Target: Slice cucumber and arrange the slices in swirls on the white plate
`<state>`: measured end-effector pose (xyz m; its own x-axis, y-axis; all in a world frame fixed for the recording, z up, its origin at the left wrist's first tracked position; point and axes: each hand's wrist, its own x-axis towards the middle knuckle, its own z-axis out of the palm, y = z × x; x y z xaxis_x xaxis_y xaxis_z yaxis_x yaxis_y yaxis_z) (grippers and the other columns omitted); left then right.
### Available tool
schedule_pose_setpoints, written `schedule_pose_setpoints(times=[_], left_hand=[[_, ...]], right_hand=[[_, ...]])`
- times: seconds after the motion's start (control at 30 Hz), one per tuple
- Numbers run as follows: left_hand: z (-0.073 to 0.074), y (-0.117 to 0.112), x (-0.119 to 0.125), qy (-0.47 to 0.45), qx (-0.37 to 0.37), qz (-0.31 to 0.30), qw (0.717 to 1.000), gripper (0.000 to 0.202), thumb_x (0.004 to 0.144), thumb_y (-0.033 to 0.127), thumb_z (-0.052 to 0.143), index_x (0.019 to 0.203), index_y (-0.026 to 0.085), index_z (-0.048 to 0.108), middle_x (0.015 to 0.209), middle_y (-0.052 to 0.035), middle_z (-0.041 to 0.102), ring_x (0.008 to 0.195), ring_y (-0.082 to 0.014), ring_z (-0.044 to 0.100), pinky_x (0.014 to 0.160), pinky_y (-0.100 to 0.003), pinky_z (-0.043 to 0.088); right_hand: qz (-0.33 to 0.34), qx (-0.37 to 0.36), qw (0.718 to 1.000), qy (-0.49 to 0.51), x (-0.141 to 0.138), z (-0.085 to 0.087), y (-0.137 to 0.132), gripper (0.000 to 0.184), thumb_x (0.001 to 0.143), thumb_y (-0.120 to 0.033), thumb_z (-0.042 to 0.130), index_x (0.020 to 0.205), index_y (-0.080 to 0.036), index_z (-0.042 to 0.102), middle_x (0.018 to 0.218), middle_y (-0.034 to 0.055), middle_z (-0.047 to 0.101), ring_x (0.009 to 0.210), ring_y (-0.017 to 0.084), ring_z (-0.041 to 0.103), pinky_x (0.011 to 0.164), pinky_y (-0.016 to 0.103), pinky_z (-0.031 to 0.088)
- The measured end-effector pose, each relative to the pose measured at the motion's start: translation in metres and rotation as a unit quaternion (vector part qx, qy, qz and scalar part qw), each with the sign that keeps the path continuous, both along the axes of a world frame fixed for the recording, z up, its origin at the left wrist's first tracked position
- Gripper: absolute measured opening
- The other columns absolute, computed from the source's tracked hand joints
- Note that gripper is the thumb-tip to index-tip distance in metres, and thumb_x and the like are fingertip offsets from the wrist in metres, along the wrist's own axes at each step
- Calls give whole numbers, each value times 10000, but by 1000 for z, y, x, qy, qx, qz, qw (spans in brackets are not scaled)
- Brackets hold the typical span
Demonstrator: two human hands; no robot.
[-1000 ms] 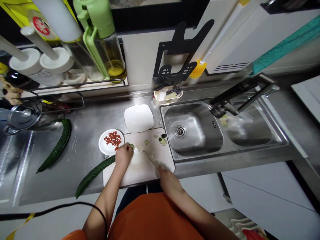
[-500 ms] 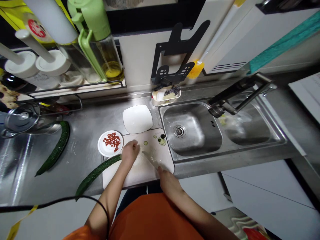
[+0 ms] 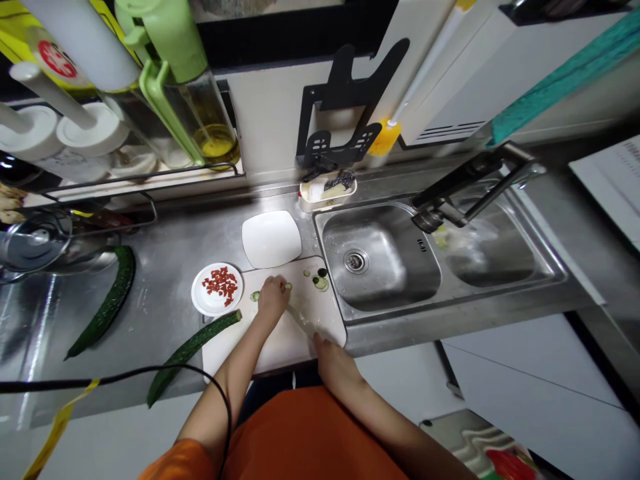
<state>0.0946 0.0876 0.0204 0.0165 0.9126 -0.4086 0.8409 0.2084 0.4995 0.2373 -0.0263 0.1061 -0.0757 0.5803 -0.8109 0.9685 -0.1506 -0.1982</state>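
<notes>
My left hand (image 3: 273, 297) is over the white cutting board (image 3: 275, 343), its fingers curled together at a small round cucumber slice (image 3: 289, 287). My right hand (image 3: 336, 363) grips a kitchen knife (image 3: 301, 321) by the handle; its blade lies low over the board, pointing up and left. Left of my left hand is a small cut cucumber piece (image 3: 255, 295). A long cucumber (image 3: 195, 343) with a cut end rests across the board's left edge. Several cucumber slices and dark end bits (image 3: 321, 283) lie at the board's upper right corner.
A white plate of red chopped bits (image 3: 200, 303) stands left of the board, and a white square plate (image 3: 271, 239) behind it. Another cucumber (image 3: 107, 307) lies farther left. The double sink (image 3: 380, 260) is at the right. A black cable (image 3: 150, 369) crosses the lower left.
My left hand has moved right, from beside the long cucumber to the round slice, uncovering the cucumber's cut end and a small piece. My right hand stays with the knife. The view has shifted slightly.
</notes>
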Motion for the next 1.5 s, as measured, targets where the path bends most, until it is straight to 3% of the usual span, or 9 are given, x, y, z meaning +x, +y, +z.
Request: schedule_pose_setpoints(times=[0.33,0.8,1.23,1.5], left_hand=[[6,0,0,-29,-19,0,999,44,784,189,574,815,215,591,734,-3,629,690,-140,557,633,-242,362],[6,-6,-12,-81,-1,36,996,61,762,246,581,719,207,602,675,29,633,645,-110,554,626,-216,365],[2,-25,-27,-164,-19,33,986,182,804,265,531,897,219,681,747,15,658,695,-110,579,662,-207,426],[3,-28,-24,-78,5,66,995,85,751,188,557,742,202,640,680,14,654,664,-119,582,647,-217,386]], right_hand=[[-2,19,1000,10,3,-7,-4,483,839,0,277,1246,-142,495,1011,151,670,918,242,654,667,272,468],[6,32,999,19,12,-13,-7,470,808,23,302,1190,-146,518,981,135,674,916,241,653,666,276,459],[-2,51,999,10,27,-15,-6,488,782,48,313,1190,-142,502,964,128,680,890,218,664,677,259,458],[3,60,998,6,17,-11,1,482,789,44,298,1183,-144,501,972,126,679,914,231,659,662,268,468]])
